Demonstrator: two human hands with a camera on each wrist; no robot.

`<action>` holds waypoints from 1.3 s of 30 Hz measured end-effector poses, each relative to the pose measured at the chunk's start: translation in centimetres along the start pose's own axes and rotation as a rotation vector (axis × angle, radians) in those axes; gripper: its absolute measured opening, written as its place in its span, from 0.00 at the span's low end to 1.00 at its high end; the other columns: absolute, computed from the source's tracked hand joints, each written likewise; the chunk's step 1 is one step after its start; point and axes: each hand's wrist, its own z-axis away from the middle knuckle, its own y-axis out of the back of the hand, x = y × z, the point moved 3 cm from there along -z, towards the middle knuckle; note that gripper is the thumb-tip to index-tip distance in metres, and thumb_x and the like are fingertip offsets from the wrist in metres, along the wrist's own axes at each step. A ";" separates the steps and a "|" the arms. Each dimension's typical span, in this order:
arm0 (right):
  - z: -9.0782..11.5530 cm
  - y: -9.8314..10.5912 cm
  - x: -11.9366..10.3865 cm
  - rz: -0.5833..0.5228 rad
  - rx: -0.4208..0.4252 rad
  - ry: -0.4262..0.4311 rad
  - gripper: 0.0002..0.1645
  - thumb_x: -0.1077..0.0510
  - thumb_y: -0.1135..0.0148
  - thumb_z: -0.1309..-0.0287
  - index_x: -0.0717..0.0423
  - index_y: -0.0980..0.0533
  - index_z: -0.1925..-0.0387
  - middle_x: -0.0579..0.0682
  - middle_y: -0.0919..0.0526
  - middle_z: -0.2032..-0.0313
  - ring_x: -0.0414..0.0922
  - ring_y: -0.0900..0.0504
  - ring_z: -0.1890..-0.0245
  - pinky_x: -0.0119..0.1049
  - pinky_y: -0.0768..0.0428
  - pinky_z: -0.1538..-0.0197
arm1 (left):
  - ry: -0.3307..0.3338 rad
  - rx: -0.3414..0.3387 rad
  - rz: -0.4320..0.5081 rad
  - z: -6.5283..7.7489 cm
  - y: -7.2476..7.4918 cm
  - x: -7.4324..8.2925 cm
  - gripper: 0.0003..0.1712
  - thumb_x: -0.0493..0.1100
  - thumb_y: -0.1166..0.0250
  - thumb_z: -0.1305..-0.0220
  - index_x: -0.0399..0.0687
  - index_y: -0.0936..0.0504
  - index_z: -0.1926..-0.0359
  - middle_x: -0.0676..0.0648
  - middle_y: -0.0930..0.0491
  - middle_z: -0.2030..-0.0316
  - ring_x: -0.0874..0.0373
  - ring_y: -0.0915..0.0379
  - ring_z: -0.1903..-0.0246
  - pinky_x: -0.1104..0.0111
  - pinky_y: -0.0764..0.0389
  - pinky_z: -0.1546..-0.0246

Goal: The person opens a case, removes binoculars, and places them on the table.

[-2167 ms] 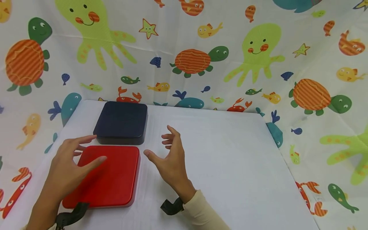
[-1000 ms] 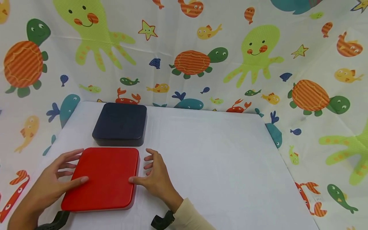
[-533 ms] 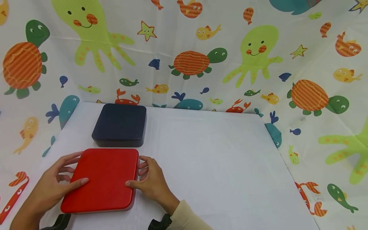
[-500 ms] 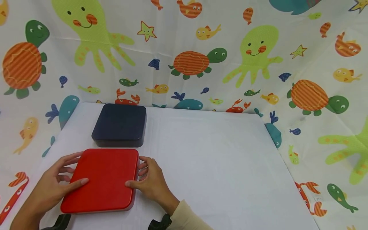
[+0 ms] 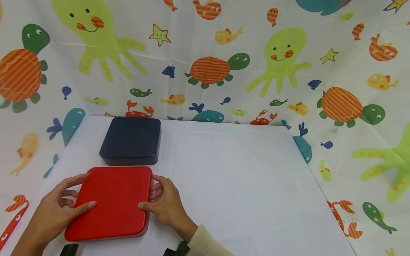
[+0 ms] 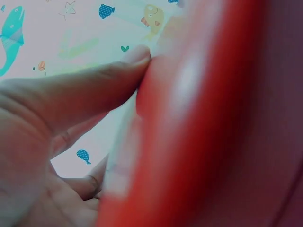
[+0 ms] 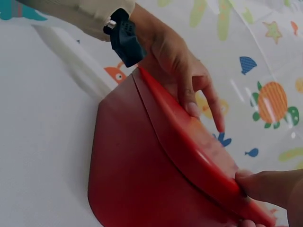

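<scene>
A red rectangular tin [image 5: 112,203] with rounded corners lies flat on the white table in the head view. In the right wrist view, a seam between lid and body runs along the tin's side [image 7: 142,156]. My left hand [image 5: 54,211] holds its left edge, thumb on top and fingers along the side. At the right edge, my right hand [image 5: 168,202] grips it the same way, fingertips partly hidden behind the rim. The left thumb [image 6: 104,85] touches the blurred red edge in the left wrist view.
A dark navy tin [image 5: 131,138] stands just behind the red one, near the table's back edge. White tabletop [image 5: 243,185] stretches to the right. A sea-animal patterned cloth [image 5: 198,42] hangs behind and along the sides.
Both hands were raised with spread fingers over and beside the red tin. They have come down to its left and right edges and hold it. The tin has barely moved.
</scene>
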 end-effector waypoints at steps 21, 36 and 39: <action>0.6 2.6 -1.1 -0.039 0.045 0.071 0.47 0.61 0.20 0.45 0.36 0.28 0.26 0.41 0.19 0.51 0.33 0.16 0.61 0.26 0.14 0.57 | -0.033 0.098 -0.008 1.8 -0.2 2.7 0.58 0.61 0.22 0.39 0.55 0.42 0.16 0.29 0.28 0.38 0.52 0.24 0.64 0.70 0.14 0.74; 1.6 6.7 -0.7 0.040 0.126 0.083 0.48 0.59 0.20 0.42 0.36 0.29 0.24 0.48 0.18 0.46 0.38 0.15 0.57 0.27 0.13 0.55 | -0.121 0.153 0.262 1.6 -3.0 5.2 0.43 0.52 0.21 0.37 0.56 0.26 0.24 0.63 0.19 0.59 0.58 0.22 0.70 0.75 0.18 0.73; 1.8 7.4 -0.5 0.047 0.145 0.066 0.47 0.59 0.21 0.42 0.35 0.28 0.24 0.48 0.18 0.46 0.39 0.15 0.57 0.28 0.12 0.55 | -0.153 0.118 0.281 1.7 -3.6 5.7 0.43 0.51 0.21 0.36 0.57 0.27 0.23 0.64 0.18 0.56 0.58 0.20 0.67 0.73 0.14 0.70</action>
